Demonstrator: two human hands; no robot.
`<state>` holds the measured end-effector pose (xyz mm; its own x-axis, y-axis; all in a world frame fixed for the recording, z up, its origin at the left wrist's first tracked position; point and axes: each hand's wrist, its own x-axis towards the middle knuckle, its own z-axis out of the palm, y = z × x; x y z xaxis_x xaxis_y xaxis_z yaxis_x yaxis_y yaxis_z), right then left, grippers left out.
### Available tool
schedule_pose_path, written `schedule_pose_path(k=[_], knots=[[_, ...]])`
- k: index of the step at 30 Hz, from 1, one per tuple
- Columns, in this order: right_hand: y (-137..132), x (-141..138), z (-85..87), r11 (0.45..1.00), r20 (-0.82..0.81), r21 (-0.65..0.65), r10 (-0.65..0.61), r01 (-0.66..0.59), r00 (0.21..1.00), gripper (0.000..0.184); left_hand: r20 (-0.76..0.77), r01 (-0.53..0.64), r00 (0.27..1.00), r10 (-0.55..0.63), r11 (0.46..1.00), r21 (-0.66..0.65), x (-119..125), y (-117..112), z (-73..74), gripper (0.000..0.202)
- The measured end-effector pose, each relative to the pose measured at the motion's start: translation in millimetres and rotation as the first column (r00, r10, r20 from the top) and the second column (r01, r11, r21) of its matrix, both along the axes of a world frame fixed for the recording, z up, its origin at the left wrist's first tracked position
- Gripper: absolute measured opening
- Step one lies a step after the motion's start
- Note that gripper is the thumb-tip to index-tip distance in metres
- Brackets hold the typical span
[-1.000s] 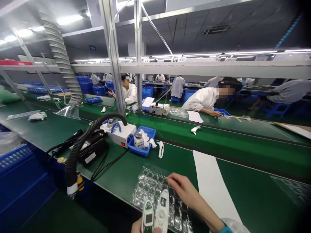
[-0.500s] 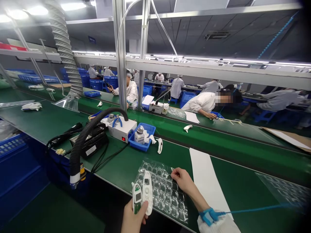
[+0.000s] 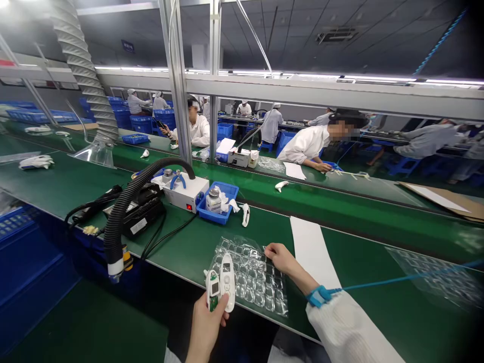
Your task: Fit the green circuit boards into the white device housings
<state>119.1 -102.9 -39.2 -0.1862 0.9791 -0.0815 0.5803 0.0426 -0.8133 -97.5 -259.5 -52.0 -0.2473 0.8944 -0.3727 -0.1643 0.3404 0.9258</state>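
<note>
My left hand (image 3: pixel 206 325) is closed around two white handheld device shells (image 3: pixel 221 281), held upright side by side at the near edge of the green bench; one shows a small screen and green board. My right hand (image 3: pixel 279 257) reaches over a clear plastic blister tray (image 3: pixel 249 282) lying flat on the bench, fingers curled and pinching at its far right cells. Whether anything is between those fingers is hidden. A blue wrist strap (image 3: pixel 316 296) with a blue cord sits on my right wrist.
A white paper strip (image 3: pixel 310 247) lies right of the tray. Behind stand a blue bin (image 3: pixel 224 204) with a bottle, a white box unit (image 3: pixel 185 194), a black hose (image 3: pixel 124 212) and a loose white part (image 3: pixel 245 214). Another clear tray (image 3: pixel 434 277) lies right. Several white-coated people work across the belt.
The camera tilted so more of my arms shows. My left hand brought the two shells left and up, clear of the tray. My right hand stayed on the tray's far right cells.
</note>
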Motion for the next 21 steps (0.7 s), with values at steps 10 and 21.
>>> schedule_pose_path(k=[10, 21], knots=[[-9.1, 3.3, 5.3, 1.000, -0.120, 0.027, -0.009, 0.012, 0.993, 0.023, 0.034, 0.019, 0.999, -0.020, 0.999, 0.033, 6.3, -2.6, 13.6, 0.034], [-72.1, -37.7, 60.4, 0.957, 0.065, 0.238, 0.157, -0.168, 0.985, 0.023, 0.058, 0.087, 0.994, -0.089, 0.995, 0.047, 30.5, -0.3, 21.6, 0.023]])
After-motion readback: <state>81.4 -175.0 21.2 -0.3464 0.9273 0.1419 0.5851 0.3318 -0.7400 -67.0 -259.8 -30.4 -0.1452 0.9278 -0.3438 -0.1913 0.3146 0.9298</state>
